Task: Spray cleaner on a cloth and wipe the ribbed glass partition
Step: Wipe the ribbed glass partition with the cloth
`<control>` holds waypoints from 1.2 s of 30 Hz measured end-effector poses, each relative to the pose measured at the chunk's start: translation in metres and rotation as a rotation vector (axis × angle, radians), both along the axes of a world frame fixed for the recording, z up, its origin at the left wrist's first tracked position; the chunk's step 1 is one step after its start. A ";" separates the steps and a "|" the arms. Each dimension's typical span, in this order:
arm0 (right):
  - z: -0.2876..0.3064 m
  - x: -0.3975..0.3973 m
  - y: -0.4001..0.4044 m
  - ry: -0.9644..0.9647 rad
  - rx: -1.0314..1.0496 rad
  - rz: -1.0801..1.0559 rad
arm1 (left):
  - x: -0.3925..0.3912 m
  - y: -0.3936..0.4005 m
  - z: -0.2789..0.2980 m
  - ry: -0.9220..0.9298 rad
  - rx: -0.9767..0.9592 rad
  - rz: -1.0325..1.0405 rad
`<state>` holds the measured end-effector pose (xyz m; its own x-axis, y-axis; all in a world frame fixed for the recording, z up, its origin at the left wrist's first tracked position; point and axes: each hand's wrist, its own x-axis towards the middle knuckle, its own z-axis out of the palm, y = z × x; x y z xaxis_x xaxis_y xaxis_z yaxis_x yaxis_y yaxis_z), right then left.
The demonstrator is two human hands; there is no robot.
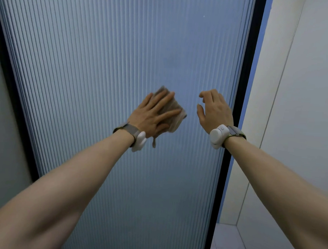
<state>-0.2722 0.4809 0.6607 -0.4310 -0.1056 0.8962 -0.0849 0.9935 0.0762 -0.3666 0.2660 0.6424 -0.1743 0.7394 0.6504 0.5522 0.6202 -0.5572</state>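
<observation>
A blurred tan cloth [172, 110], largely hidden under the flat, spread fingers of the left hand [152, 114], is pressed against the ribbed glass partition [105, 65]; the right hand [214, 111] is held loosely open, empty.

Both bare forearms reach forward, left hand [153, 115] flat with fingers spread, right hand [214, 109] loosely curled (empty, fingers apart).

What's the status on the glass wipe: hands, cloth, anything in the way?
Left hand flat, pressing cloth on ribbed glass. Right hand open, empty, beside it. Nothing blocking the glass.
</observation>
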 end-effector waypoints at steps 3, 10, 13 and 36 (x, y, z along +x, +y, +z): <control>0.001 -0.002 -0.001 0.017 -0.002 -0.006 | 0.002 0.007 0.033 -0.022 0.143 0.020; -0.002 -0.005 -0.001 0.046 0.010 -0.028 | -0.001 0.017 0.023 0.035 0.106 0.012; -0.005 -0.005 -0.001 0.045 -0.001 -0.038 | 0.000 0.018 -0.005 0.065 -0.002 -0.032; -0.062 0.000 -0.009 -0.062 -0.070 -0.040 | 0.041 0.011 -0.098 -0.164 -0.170 0.097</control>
